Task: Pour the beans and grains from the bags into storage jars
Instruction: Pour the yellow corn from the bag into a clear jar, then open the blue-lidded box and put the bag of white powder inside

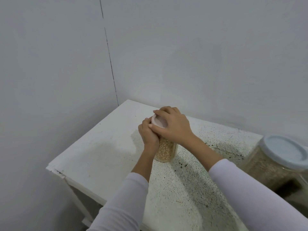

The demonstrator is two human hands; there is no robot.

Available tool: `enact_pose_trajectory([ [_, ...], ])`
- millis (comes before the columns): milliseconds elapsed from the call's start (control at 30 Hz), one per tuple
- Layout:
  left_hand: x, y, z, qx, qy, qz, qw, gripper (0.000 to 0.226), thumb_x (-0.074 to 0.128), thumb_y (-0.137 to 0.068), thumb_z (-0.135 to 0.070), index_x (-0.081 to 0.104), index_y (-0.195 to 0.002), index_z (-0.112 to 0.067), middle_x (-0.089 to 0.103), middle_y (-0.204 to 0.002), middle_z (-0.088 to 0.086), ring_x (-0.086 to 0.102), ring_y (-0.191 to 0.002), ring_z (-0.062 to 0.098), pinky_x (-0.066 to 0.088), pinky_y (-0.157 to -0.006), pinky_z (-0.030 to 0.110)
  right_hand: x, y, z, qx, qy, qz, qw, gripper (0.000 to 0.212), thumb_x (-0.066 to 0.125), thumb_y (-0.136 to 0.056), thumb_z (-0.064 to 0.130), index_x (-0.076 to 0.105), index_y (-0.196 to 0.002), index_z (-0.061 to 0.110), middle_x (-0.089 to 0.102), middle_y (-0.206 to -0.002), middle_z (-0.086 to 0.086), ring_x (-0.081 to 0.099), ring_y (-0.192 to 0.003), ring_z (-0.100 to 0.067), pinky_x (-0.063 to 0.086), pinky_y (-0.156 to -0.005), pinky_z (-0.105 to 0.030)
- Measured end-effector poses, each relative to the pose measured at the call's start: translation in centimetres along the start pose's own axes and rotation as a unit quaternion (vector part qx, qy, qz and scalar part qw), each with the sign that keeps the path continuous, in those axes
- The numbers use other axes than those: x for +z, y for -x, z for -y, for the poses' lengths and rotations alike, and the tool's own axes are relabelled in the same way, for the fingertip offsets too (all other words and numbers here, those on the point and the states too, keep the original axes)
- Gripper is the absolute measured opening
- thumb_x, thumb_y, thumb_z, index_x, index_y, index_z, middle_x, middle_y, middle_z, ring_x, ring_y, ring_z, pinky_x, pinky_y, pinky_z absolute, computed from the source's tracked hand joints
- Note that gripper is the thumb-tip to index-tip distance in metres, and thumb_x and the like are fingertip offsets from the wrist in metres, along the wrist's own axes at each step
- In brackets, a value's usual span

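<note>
Open tabletop (100, 155) is left on the near-left side of the jar (166, 150). The far side is closed off by walls (200, 64). The right edge is blocked by a large lidded container (280, 164).

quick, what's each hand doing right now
Left hand: grips the jar near its top.
Right hand: curled over the pink lid.

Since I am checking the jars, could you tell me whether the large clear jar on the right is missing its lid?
No, the large clear jar of brownish grain has its pale blue round lid on top.
</note>
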State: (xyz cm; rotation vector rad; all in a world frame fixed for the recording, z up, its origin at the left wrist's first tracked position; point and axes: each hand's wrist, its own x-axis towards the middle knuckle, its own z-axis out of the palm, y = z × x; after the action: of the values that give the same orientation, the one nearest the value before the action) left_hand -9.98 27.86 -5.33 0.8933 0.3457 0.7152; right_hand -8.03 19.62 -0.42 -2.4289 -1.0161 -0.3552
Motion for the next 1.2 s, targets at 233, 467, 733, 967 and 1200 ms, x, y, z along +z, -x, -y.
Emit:
enact_pose_trajectory([
  [233,-0.5,0.3,-1.6,0.009,-0.146,0.093,0.985,0.044,0.031,-0.104,-0.029,0.067,-0.088,-0.011,0.070,-0.080,0.000,0.067,-0.075,0.009,0.052,-0.062,0.020,-2.4,-0.9,0.7,0.018,-0.032,0.142,0.989,0.066,0.053,-0.084,0.063,0.045,-0.136,0.024,0.044,-0.140,0.005,0.037,-0.131,-0.015,0.037,-0.103,-0.042],
  [467,1.7,0.2,-9.6,0.048,-0.527,0.351,0.773,0.066,0.062,-0.087,-0.044,0.034,-0.144,-0.025,0.041,-0.144,0.001,0.043,-0.128,0.018,0.039,-0.099,0.034,-15.1,-0.7,-2.7,0.107,0.118,0.395,0.905,0.082,0.059,-0.078,0.060,0.026,-0.147,0.034,0.022,-0.157,0.005,0.027,-0.142,-0.021,0.024,-0.114,-0.045],
  [733,5.0,-0.7,-9.0,0.086,-0.785,0.440,0.428,0.103,0.080,-0.065,-0.054,0.023,-0.148,-0.030,0.031,-0.146,0.004,0.035,-0.131,0.029,0.038,-0.104,0.045,-20.9,7.6,-9.1,0.199,0.332,0.505,0.771,0.104,0.068,-0.073,0.060,0.002,-0.150,0.033,0.009,-0.158,-0.007,0.027,-0.141,-0.030,0.030,-0.111,-0.044],
  [967,6.5,-0.2,-8.4,0.153,-0.785,0.405,0.443,0.086,0.081,-0.063,-0.052,0.042,-0.136,-0.029,0.046,-0.128,-0.002,0.046,-0.116,0.020,0.039,-0.083,0.033,-19.4,11.7,-13.3,0.141,0.215,0.364,0.895,0.091,0.084,-0.064,0.037,0.029,-0.137,0.035,0.031,-0.121,0.002,0.042,-0.109,-0.022,0.047,-0.084,-0.035],
  [1200,14.8,1.0,-8.9,0.220,-0.757,0.405,0.462,0.083,0.081,-0.063,-0.052,0.044,-0.134,-0.032,0.046,-0.129,-0.005,0.046,-0.118,0.019,0.038,-0.083,0.033,-21.8,10.1,-16.2,0.122,0.138,0.277,0.943,0.093,0.079,-0.052,0.051,0.037,-0.134,0.040,0.036,-0.117,0.006,0.043,-0.107,-0.018,0.039,-0.077,-0.033],
])
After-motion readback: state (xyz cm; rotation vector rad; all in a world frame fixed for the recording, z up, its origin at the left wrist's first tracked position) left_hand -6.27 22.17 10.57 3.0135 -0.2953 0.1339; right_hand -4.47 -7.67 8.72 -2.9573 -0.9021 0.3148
